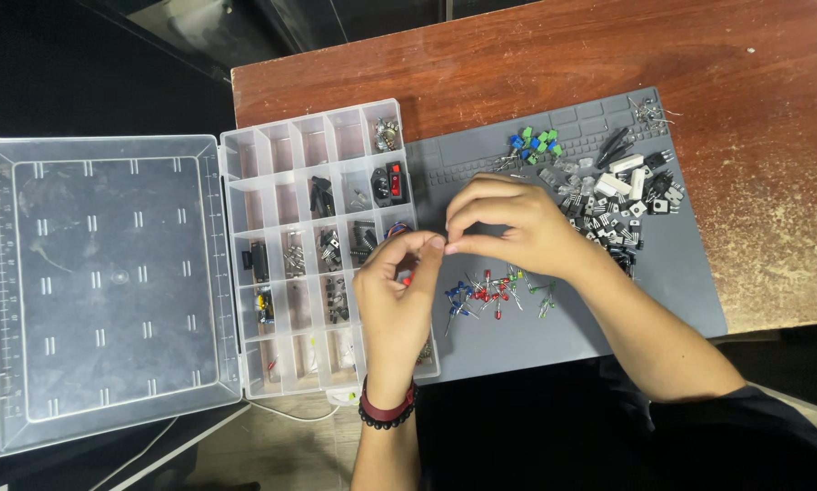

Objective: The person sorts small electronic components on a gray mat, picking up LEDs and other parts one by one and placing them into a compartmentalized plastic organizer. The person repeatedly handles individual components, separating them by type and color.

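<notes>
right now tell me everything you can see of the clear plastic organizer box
The clear plastic organizer box lies open, its hinged lid folded flat to the left, overhanging the wooden table. The tray is a grid of small compartments: upper-left ones look empty, others hold small dark and metal parts. Its right edge meets the grey mat. The left hand is over its lower right corner.

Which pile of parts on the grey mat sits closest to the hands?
The loose red, blue and green LEDs, directly below the right hand. The black transistors and green-blue terminal blocks lie farther out.
</notes>
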